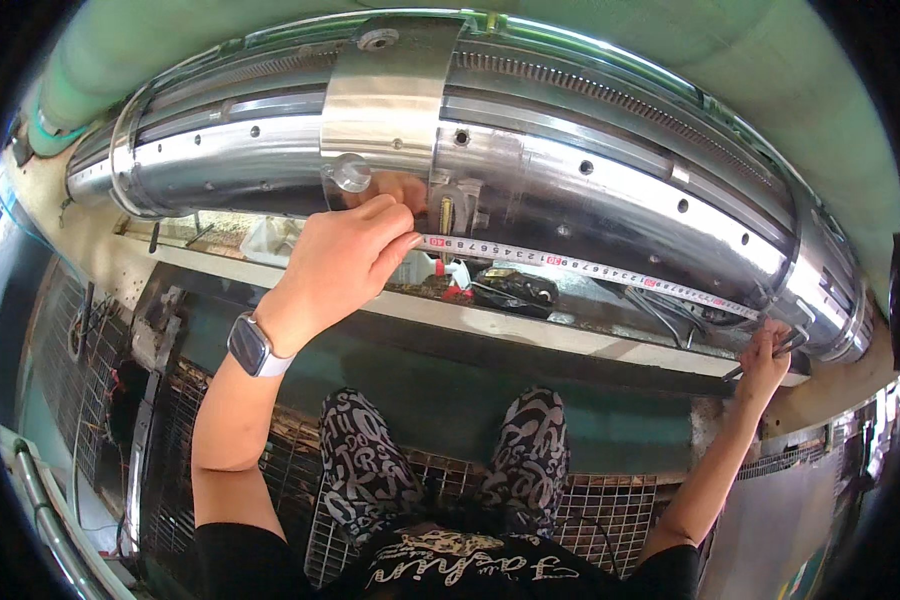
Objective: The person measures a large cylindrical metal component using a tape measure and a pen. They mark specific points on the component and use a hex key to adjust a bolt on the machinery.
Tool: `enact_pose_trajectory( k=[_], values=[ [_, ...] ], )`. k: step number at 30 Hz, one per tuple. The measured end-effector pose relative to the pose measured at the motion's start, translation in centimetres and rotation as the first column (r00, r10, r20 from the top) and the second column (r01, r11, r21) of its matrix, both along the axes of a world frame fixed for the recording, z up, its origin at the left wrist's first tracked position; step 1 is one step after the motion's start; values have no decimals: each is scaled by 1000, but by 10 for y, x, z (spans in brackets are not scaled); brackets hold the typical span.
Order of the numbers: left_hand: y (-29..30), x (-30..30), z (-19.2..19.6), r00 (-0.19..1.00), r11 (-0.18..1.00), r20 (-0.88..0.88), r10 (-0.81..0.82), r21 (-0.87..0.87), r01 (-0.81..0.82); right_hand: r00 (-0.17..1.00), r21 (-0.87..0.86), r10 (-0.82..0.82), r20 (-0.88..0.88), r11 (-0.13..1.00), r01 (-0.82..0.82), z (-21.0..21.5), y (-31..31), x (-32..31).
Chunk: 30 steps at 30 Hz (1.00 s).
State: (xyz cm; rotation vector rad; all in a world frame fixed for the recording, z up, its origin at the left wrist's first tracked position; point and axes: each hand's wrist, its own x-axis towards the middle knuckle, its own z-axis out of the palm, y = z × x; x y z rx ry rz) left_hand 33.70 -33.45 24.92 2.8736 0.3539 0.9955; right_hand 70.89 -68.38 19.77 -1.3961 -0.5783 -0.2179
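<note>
A white tape measure (570,265) is stretched along the underside of a long, shiny metal cylinder (530,170). My left hand (355,250), a watch on its wrist, pinches the tape just below a wide bright metal band (380,100) around the cylinder. A round metal knob (351,173) sits right above those fingers. At the other end of the tape, my right hand (763,358) is closed on it, beside a narrow metal ring (800,250). A dark, thin metal piece shows at the right fingers; what it is I cannot tell.
Below the cylinder, a pale ledge (470,312) runs across, with a black bag-like item (515,290), a red-and-white bottle (450,275) and metal rods (660,312) behind it. Metal grating (610,510) lies underfoot. Large green machine parts (770,90) stand behind.
</note>
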Motion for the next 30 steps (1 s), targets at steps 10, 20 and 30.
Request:
enact_pose_trajectory(
  k=[10, 20, 30],
  values=[
    [-14, 6, 7, 997, 1000, 75, -3, -14, 4, 996, -265, -80, -39, 962, 67, 92, -53, -11],
    [-8, 9, -1, 999, 999, 36, -8, -34, 9, 995, -372, 20, -95, 927, -54, 139, -23, 8],
    [-10, 9, -3, 997, 999, 77, -24, -40, 27, 951, -329, 176, -252, 909, -256, 161, -9, 40]
  ],
)
